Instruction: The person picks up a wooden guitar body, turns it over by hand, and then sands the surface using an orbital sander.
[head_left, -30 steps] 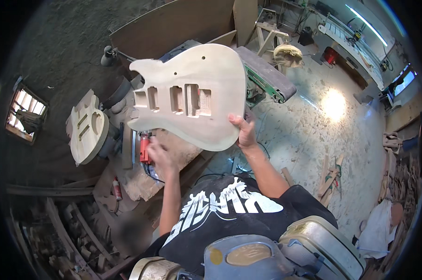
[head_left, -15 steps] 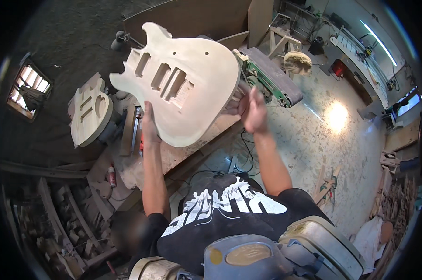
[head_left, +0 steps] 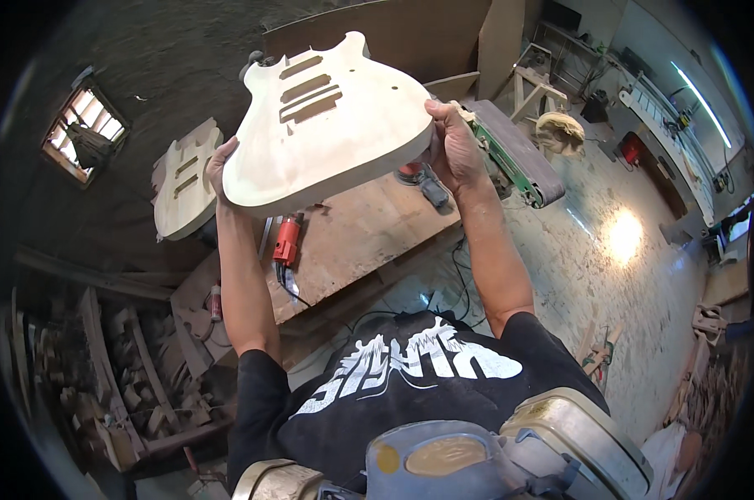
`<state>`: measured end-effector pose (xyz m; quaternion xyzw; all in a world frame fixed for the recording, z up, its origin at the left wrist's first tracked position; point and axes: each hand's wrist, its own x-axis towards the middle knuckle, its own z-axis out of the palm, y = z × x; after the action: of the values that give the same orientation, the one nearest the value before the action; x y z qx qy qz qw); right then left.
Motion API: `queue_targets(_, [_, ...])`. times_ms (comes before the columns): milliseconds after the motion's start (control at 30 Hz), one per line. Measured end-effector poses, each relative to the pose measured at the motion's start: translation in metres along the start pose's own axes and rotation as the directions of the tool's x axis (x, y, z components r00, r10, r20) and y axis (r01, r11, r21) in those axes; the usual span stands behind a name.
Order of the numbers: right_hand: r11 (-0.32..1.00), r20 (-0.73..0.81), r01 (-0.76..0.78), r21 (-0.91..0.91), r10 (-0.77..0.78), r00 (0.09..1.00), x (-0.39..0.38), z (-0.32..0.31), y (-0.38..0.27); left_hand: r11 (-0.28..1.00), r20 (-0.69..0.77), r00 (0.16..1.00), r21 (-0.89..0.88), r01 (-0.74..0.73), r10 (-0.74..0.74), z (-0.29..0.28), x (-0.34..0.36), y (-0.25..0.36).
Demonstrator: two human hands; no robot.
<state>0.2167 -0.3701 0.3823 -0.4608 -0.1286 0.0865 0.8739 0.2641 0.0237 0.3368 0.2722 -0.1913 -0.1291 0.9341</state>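
Above the bench [head_left: 373, 250], a pale guitar body [head_left: 327, 154] is held up clear of the wood, its cut-out face showing. The left hand [head_left: 220, 171] is clamped on its left edge and the right hand [head_left: 460, 158] on its right edge, thumb over the rim, the fingers beneath partly hidden. On the bench lies a red tool [head_left: 286, 242], near a second body [head_left: 181, 204] at left.

At centre right, the right hand [head_left: 460, 158] has most of its fingers hidden beneath the pale guitar body [head_left: 310, 146], which also covers part of the workbench [head_left: 364, 229] and a red-and-grey tool [head_left: 433, 190]. The lower edge cuts off the respirator [head_left: 431, 442]. Lower left, small scraps [head_left: 156, 400] blur into shadow.
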Motion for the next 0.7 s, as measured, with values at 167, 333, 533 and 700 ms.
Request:
queue_targets(167, [0.996,-0.041,0.08,0.049,-0.078,0.996,0.011,0.008,0.003,0.996,0.016,0.996,0.015,-0.083,0.083,0.003,-0.002,0.005])
queue_targets(333, [0.997,-0.054,0.077,-0.008,-0.077,0.996,0.017,0.016,0.005,0.968,-0.054,0.978,0.167,-0.19,0.201,0.009,-0.003,0.011])
queue_targets(533, [0.999,-0.138,0.041,0.017,-0.038,0.99,0.019,0.012,0.007,0.962,-0.126,0.969,0.204,-0.183,0.211,0.014,0.003,0.008])
queue_targets(700, [0.999,-0.133,0.037,0.023,-0.034,0.991,0.027,-0.004,0.002,0.945,-0.129,0.973,0.292,-0.149,0.193,0.027,0.01,0.003])
